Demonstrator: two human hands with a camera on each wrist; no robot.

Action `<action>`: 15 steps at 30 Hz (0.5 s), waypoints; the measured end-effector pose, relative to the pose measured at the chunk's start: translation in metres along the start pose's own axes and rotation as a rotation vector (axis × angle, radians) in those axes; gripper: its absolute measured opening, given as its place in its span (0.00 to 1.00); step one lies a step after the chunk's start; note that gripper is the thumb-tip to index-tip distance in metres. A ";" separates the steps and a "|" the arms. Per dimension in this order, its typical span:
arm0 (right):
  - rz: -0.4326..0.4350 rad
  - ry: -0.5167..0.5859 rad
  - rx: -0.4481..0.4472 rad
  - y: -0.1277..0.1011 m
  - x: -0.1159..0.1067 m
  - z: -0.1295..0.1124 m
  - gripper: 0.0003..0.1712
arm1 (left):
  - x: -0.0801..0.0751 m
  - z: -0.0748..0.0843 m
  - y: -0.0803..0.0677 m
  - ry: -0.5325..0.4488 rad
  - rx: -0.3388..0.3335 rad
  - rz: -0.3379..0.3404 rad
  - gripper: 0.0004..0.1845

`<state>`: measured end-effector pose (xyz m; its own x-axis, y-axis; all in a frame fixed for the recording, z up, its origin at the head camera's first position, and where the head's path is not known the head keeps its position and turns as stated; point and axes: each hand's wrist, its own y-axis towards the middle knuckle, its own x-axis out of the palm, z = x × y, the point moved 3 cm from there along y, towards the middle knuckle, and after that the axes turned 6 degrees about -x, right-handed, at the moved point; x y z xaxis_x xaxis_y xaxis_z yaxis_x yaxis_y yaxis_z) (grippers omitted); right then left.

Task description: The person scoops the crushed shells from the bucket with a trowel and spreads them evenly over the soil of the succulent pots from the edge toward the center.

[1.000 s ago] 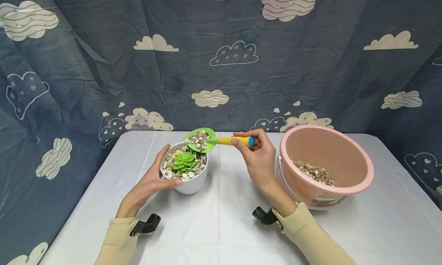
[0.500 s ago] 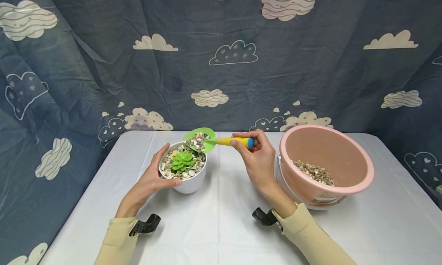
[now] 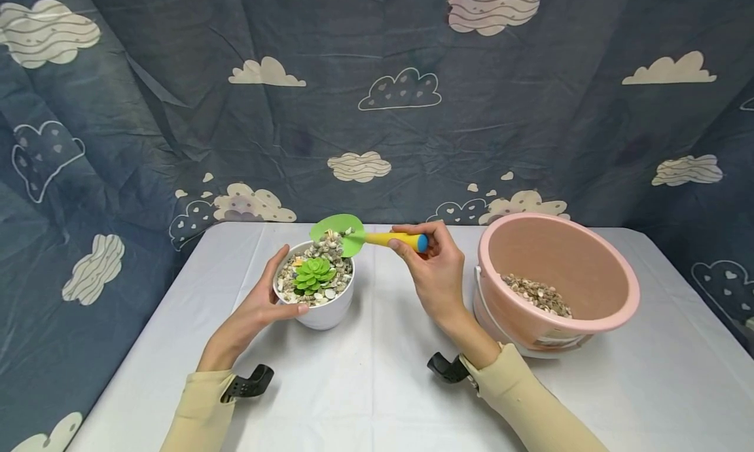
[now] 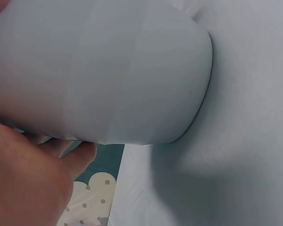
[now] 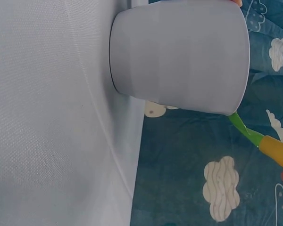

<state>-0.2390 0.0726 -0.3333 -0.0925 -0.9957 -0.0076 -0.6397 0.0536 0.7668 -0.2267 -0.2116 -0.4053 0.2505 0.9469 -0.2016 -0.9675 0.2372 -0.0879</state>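
Note:
A white pot (image 3: 325,317) holds pebbles (image 3: 330,294) and a bright green succulent (image 3: 313,275). My left hand (image 3: 253,313) grips the pot from the left, thumb at the near rim and fingers around the far left side; the left wrist view shows the pot wall (image 4: 108,70) close up. My right hand (image 3: 438,269) pinches the yellow handle of a small green trowel (image 3: 353,237). The trowel's blade is tipped over the far right rim, and pebbles slide off it beside the succulent. In the right wrist view, the trowel's green neck (image 5: 245,128) meets the pot's rim.
A pink bucket (image 3: 612,311) with a white handle stands to the right of my right hand, a layer of pebbles (image 3: 538,295) in its bottom. A white cloth (image 3: 377,386) covers the table. Behind it hangs a dark cloud-patterned curtain (image 3: 330,131).
The trowel has tilted and shifted slightly left, and most of its pebbles have slid off into the pot. My left hand keeps its hold on the pot.

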 end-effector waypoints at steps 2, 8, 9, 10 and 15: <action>0.000 -0.002 -0.001 0.000 0.000 0.001 0.14 | 0.000 0.000 0.000 -0.012 -0.001 -0.003 0.59; 0.021 -0.020 0.024 0.001 -0.001 0.004 0.15 | 0.000 0.000 0.000 -0.016 -0.007 0.003 0.60; 0.028 -0.021 0.034 0.001 -0.001 0.005 0.15 | 0.000 0.000 0.000 -0.016 -0.008 0.003 0.60; 0.036 -0.022 0.045 0.002 -0.002 0.005 0.15 | 0.000 -0.001 0.001 -0.018 -0.008 0.002 0.60; 0.062 -0.017 0.086 0.003 -0.003 0.008 0.16 | -0.001 -0.001 0.002 -0.020 -0.014 0.003 0.61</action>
<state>-0.2469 0.0768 -0.3356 -0.1465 -0.9889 0.0268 -0.6954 0.1222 0.7082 -0.2285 -0.2120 -0.4063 0.2468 0.9517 -0.1826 -0.9676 0.2315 -0.1009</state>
